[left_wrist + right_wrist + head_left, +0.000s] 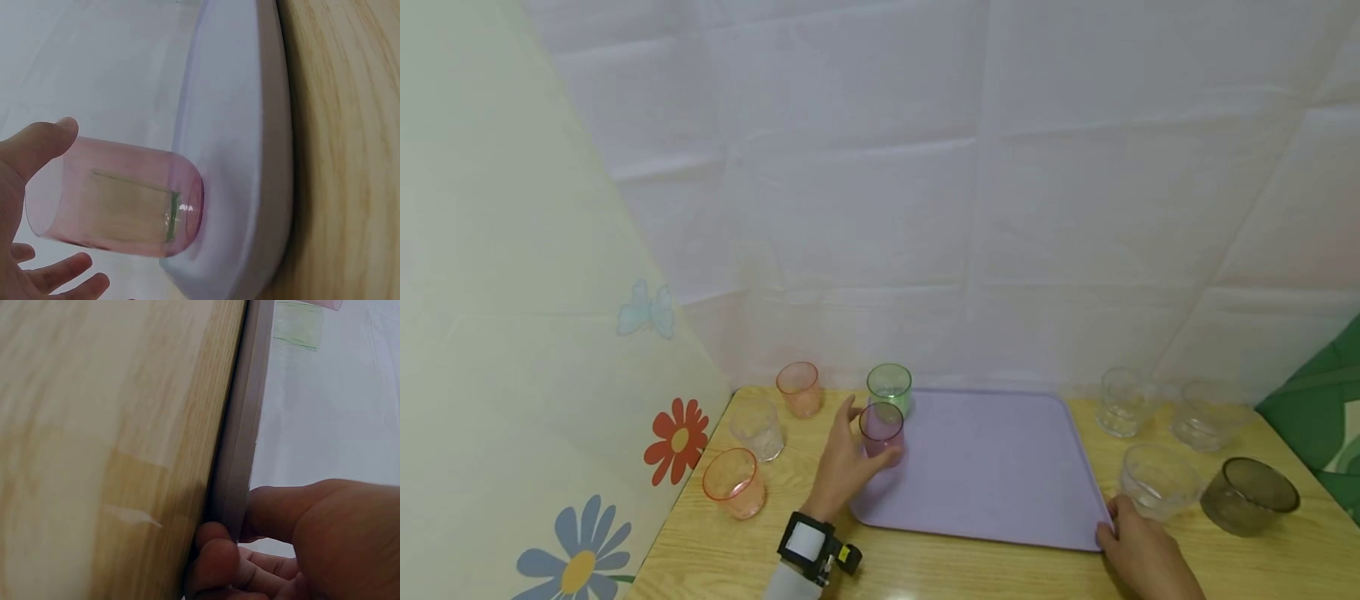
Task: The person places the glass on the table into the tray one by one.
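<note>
A smooth, see-through pink cup point(882, 437) stands within the wide-spread left hand point(842, 462); the right hand point(1142, 546) pinches a flat purple tray point(992, 467).

- I'm getting the head view from above, facing forward and down across the table point(1000, 575) to the backdrop point(865, 183).
- Left wrist cam's lying sideways, peering past the left hand point(841, 465) at the pink cup point(119, 197), super close.
- Right wrist one's lying sideways too, skimming along the edge of the tray point(244, 412), right hand point(312, 531) really near.
- All three are catching the green cup point(297, 326).
</note>
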{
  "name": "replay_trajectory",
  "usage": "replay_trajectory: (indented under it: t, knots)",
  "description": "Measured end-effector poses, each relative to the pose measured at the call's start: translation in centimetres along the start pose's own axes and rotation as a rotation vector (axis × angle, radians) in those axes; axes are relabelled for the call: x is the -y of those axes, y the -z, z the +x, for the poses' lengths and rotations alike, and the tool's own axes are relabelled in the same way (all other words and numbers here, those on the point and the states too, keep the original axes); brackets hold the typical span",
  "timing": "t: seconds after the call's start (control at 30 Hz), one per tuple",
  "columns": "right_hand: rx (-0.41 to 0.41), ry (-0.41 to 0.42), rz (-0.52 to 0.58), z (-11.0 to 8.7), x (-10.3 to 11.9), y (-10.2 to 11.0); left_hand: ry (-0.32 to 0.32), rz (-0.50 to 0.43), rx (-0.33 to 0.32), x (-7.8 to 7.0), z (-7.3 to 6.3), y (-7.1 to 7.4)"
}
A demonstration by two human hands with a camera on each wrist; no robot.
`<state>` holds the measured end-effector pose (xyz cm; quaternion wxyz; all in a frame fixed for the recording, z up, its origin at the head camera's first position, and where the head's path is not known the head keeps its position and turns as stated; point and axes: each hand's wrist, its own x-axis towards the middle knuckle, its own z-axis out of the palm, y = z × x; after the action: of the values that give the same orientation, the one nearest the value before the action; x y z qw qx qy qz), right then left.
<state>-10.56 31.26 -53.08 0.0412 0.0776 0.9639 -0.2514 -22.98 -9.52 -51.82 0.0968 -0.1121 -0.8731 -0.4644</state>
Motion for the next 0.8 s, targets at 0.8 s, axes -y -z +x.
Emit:
replay_trajectory:
  t: [0.8]
  knots:
    - [-0.001, 0.017, -0.015, -0.1, 0.1, 0.3, -0.047, 0.108, -0.095, 0.9, -2.4, 4.0]
